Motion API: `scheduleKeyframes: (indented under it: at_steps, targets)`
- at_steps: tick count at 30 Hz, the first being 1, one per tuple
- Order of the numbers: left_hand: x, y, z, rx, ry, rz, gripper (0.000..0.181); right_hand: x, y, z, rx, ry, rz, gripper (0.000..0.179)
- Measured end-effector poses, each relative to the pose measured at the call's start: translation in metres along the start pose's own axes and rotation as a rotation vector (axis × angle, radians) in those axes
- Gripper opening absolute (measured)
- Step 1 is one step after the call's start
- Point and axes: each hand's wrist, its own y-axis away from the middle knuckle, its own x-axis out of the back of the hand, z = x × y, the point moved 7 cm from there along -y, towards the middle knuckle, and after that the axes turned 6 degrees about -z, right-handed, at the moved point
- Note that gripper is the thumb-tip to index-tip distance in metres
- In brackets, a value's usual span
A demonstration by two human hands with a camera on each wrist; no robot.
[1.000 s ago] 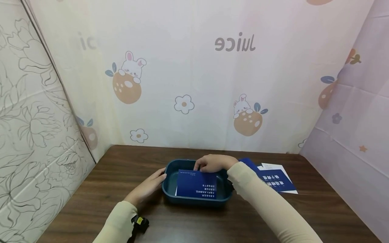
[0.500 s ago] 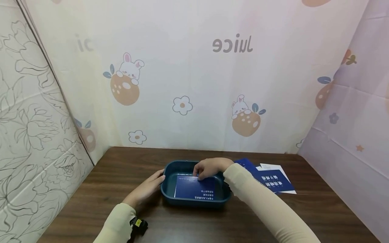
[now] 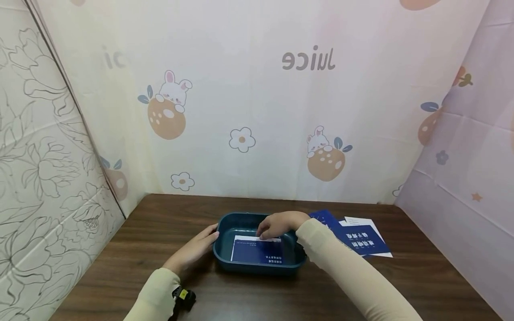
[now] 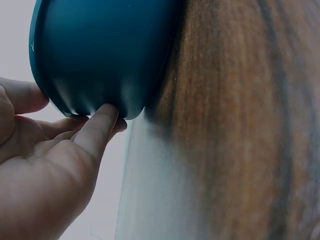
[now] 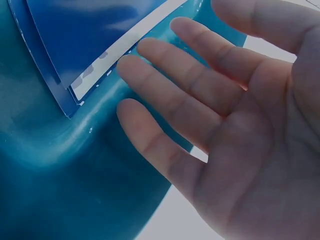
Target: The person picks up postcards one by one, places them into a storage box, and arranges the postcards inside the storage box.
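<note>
A dark teal plastic tub (image 3: 259,268) stands in the middle of the wooden table. Inside lie blue printed cards (image 3: 257,252), slightly offset, with a white strip showing along the far edge. My left hand (image 3: 196,249) holds the tub's left end, thumb at the rim and fingers against the outer wall; the left wrist view shows this hand (image 4: 65,150) below the teal wall. Over the far right part of the tub, my right hand (image 3: 279,224) hovers by the cards' far edge. Its fingers (image 5: 175,107) look relaxed and spread in the right wrist view, holding nothing.
To the right of the tub, more blue cards (image 3: 361,238) and white cards (image 3: 371,223) lie overlapping, partly behind the right sleeve. A black wrist camera (image 3: 184,298) sits on the left wrist. Patterned curtains (image 3: 241,98) hang behind the table and at both sides.
My right hand has lowered a blue card into the tub and let go of it; the card now lies lower, nearer the tub's front. My left hand stays on the tub.
</note>
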Motion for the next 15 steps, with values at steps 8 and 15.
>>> scheduleKeyframes:
  at_steps: [8,15]
  targets:
    - [0.0,-0.001,0.001,-0.012,0.007,0.002,0.053,-0.001,0.003,-0.002,0.025,0.028,0.019,0.03]
    - [0.0,-0.001,-0.001,-0.007,0.012,-0.003,0.052,-0.001,0.013,0.001,0.022,0.019,0.027,0.033]
